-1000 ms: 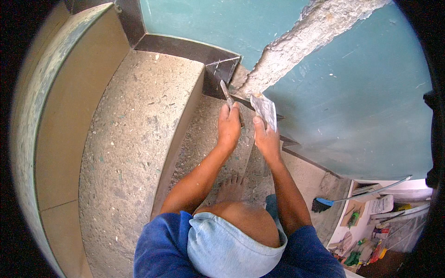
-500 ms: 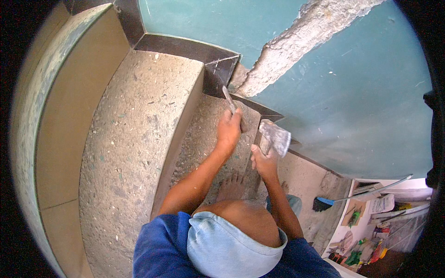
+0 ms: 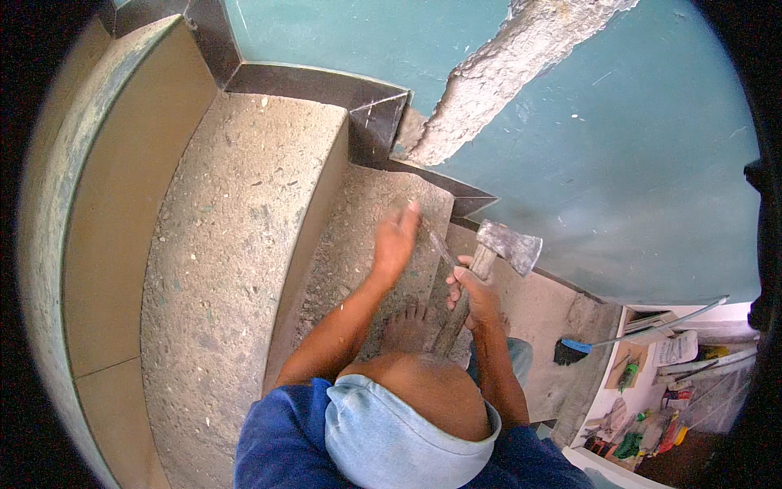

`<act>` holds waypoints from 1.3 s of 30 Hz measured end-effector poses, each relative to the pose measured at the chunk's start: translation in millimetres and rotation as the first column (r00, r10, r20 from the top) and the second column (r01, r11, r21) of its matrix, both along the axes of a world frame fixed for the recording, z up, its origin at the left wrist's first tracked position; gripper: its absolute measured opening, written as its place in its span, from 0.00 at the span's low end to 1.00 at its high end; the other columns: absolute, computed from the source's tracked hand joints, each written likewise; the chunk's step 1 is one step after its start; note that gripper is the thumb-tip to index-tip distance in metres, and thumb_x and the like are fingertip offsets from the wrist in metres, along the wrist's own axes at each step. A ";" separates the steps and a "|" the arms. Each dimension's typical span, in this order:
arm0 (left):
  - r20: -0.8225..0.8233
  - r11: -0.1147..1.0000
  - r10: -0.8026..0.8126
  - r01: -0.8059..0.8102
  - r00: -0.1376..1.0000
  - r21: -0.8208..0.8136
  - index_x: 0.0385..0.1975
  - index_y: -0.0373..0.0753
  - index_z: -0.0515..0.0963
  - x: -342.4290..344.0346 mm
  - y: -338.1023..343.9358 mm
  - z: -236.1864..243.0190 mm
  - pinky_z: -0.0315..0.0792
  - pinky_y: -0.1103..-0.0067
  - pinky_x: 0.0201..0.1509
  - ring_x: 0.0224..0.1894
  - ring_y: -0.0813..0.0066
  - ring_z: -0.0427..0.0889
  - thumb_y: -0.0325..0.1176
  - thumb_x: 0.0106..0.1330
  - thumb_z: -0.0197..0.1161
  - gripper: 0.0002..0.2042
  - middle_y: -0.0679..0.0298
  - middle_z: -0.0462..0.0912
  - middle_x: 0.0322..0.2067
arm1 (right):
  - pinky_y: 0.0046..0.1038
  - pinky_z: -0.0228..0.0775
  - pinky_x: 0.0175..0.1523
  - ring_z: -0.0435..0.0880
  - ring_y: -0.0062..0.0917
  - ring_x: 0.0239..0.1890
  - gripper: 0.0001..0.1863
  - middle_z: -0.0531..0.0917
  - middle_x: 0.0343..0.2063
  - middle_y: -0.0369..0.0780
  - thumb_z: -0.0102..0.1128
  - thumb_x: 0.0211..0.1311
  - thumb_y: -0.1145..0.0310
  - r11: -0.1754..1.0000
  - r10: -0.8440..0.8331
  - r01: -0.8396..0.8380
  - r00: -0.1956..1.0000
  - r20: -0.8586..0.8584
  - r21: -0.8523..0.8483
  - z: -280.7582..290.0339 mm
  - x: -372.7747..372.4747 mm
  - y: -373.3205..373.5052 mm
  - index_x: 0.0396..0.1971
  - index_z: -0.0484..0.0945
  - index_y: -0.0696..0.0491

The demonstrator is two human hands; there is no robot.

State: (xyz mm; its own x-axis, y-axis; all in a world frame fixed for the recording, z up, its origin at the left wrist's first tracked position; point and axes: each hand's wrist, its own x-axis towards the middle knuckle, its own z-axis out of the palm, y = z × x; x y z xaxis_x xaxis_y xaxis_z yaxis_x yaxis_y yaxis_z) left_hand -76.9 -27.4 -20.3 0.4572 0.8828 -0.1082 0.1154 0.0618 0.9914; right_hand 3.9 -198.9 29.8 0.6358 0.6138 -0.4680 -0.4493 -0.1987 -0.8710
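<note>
My right hand (image 3: 475, 292) grips the wooden handle of a hatchet (image 3: 509, 244), whose grey, dusty head points toward the wall. A slim metal chisel (image 3: 441, 244) also sits at the fingers of that hand, its other end slanting up toward my left hand. My left hand (image 3: 396, 244) hovers over the rough step (image 3: 358, 220), a little left of the chisel. Motion blurs its fingers, but they look stretched out with nothing in them. Beyond the hands, a chipped groove (image 3: 489, 81) of bare masonry runs up the blue-green wall (image 3: 619, 155).
Dark skirting tiles (image 3: 318, 85) follow the wall's foot along the stairs. On the left rises a higher rubble-strewn step (image 3: 228, 244) with a tan riser (image 3: 130, 228). My bare foot (image 3: 407, 326) stands below. A blue broom (image 3: 575, 349) and assorted tools (image 3: 643, 436) lie at right.
The chisel has gone from my left hand to my right hand's fingers, beside the hatchet. The hatchet has shifted slightly right. My left hand has let go and moved slightly left.
</note>
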 end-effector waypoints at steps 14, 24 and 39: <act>0.092 0.785 0.516 -0.513 0.852 0.348 0.58 0.26 0.65 57.7 96.6 6.9 0.61 0.59 0.67 0.59 0.42 0.69 0.37 0.60 0.75 0.34 0.38 0.69 0.54 | 0.28 0.72 0.21 0.76 0.23 0.18 0.20 0.82 0.25 0.41 0.65 0.63 0.68 0.992 0.036 -0.041 0.998 -0.043 -0.118 -10.7 -9.8 -38.9 0.51 0.73 0.59; 0.079 0.714 0.562 -0.531 0.823 0.457 0.59 0.25 0.64 66.7 91.2 3.2 0.62 0.57 0.65 0.57 0.40 0.69 0.38 0.65 0.71 0.31 0.39 0.69 0.52 | 0.27 0.73 0.22 0.78 0.23 0.19 0.17 0.84 0.26 0.40 0.66 0.63 0.68 0.987 0.052 -0.058 0.998 -0.042 -0.150 -13.8 -11.1 -53.6 0.49 0.77 0.57; 0.140 0.786 0.592 -0.607 0.794 0.118 0.57 0.22 0.65 75.5 99.3 15.0 0.62 0.60 0.66 0.58 0.43 0.69 0.45 0.65 0.72 0.34 0.37 0.69 0.54 | 0.28 0.74 0.21 0.79 0.24 0.18 0.18 0.85 0.26 0.41 0.68 0.62 0.67 0.985 0.040 -0.063 0.989 -0.142 -0.163 -32.0 -22.3 -48.2 0.49 0.77 0.57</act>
